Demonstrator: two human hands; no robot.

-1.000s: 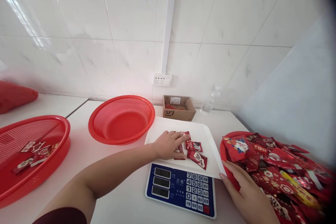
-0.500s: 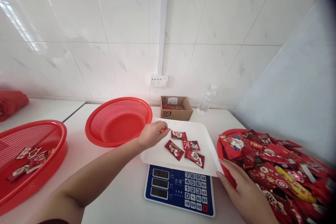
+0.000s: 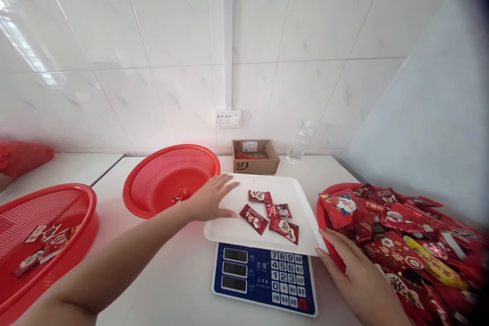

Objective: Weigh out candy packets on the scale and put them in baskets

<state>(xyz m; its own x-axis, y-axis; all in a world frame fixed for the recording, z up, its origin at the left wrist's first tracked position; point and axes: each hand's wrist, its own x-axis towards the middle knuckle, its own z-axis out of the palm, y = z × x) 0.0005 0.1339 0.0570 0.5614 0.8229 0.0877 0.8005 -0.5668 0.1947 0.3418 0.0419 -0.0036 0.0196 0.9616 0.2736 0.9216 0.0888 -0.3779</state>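
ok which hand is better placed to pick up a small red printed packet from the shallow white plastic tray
Probably the left hand: it hangs open over the left side of the tray, near the packets. The right hand touches the tray's near right corner, so it seems busy there.

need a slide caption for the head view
Open left hand above a white plastic scale tray holding four rectangular red packets, right hand at its corner.
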